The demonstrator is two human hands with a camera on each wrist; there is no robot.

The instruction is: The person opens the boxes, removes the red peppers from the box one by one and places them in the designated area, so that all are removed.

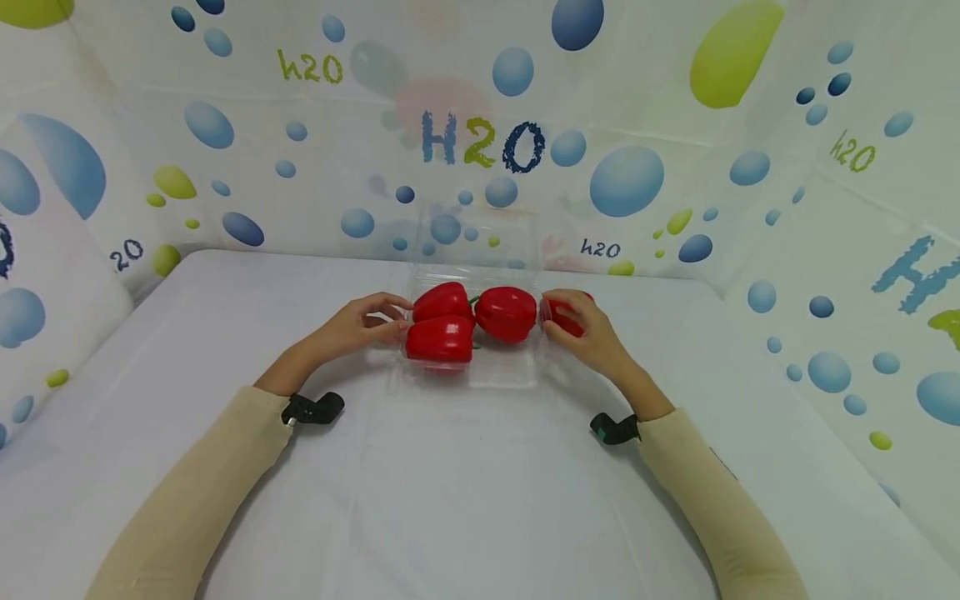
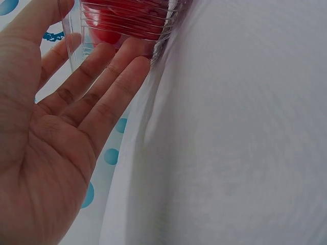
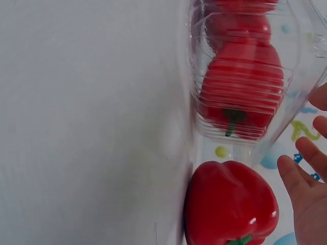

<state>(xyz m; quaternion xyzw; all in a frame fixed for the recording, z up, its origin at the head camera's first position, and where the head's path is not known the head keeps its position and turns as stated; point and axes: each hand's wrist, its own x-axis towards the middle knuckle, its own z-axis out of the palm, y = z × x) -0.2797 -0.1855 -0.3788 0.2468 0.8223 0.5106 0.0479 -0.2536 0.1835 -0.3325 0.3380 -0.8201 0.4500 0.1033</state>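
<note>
A clear plastic clamshell box stands with its lid raised at the back. Inside lie three red bell peppers: one at back left, one at front left, one on the right. My left hand is at the box's left side; in the left wrist view, extended fingers touch its ribbed wall. My right hand is at the right side, fingers loosely extended near the rim. Another red bell pepper lies outside the box, partly hidden by this hand in the head view.
A white cloth covers the table. Behind it hangs a white curtain printed with blue and green drops and H2O lettering. Dark wrist cameras sit at both beige sleeves.
</note>
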